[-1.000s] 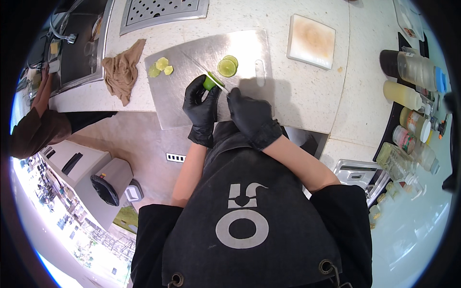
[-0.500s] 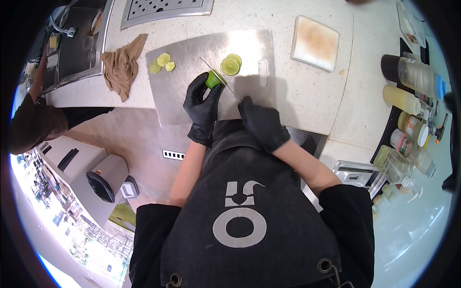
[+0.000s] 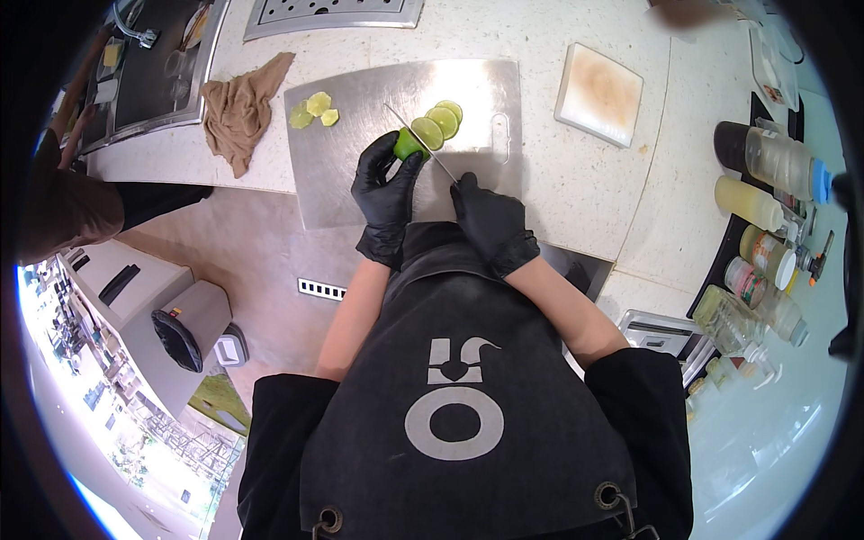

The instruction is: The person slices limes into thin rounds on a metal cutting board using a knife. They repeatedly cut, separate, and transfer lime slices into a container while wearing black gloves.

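In a black glove, my left hand [image 3: 387,191] grips a cut lime [image 3: 408,147] against a metal cutting board [image 3: 333,184]. My right hand [image 3: 487,216], gloved too, is closed around the handle of a knife [image 3: 440,163], the handle itself mostly hidden. The thin blade lies slantwise along the cut face of the lime, pointing to the far left. Just right of the blade, several round lime slices [image 3: 443,121] overlap in a row. Small pale-green lime pieces [image 3: 319,103] lie near the board's far left corner.
A brown cloth [image 3: 238,112] lies left of the board, beside a sink [image 3: 148,90]. To the right rests a white square block [image 3: 599,94] with a brownish top. Several bottles [image 3: 751,202] line the right side. Another person's arm [image 3: 67,135] shows at the left.
One more lime slice lies right of the blade, and the slices now form a row. My right hand and the knife have shifted slightly; my left hand still holds the lime.
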Action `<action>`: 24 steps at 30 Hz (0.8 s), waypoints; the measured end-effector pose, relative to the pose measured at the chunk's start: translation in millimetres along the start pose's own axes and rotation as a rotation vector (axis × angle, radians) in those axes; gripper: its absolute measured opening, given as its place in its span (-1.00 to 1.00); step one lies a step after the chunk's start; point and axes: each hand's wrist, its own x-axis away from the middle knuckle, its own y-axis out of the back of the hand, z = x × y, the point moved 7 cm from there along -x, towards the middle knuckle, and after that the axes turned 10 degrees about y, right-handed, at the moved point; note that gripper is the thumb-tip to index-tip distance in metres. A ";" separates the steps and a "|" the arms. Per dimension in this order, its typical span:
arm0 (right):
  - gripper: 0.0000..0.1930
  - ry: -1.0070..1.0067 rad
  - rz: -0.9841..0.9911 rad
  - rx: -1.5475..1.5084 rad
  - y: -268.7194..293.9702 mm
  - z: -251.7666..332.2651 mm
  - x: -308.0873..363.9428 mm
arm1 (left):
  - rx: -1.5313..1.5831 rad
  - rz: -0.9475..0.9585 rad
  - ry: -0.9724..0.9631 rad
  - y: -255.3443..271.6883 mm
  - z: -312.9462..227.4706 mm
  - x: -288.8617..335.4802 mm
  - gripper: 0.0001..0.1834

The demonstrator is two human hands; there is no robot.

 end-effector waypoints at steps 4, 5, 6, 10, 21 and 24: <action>-0.78 0.021 -0.060 0.021 -4.3 5.5 -9.5 | 0.026 -0.006 0.031 1.2 1.7 -1.6 -0.55; -0.79 0.012 -0.026 0.007 -5.0 3.3 -3.7 | 0.029 -0.020 0.050 2.2 2.4 -0.4 -0.55; -0.79 0.005 0.004 -0.005 -2.6 -1.1 4.3 | 0.034 -0.033 0.064 2.3 2.1 -0.8 -0.55; -0.86 -0.063 0.162 -0.041 -0.6 -6.4 13.0 | 0.093 -0.055 0.102 1.4 -0.1 -1.4 -0.55; -0.76 0.051 -0.149 0.004 20.2 5.6 -10.3 | -0.001 0.018 -0.050 -3.5 -1.0 3.5 -0.54; -0.74 0.070 -0.168 0.092 45.4 16.2 9.4 | -0.007 0.003 -0.025 -4.1 -0.2 4.5 -0.55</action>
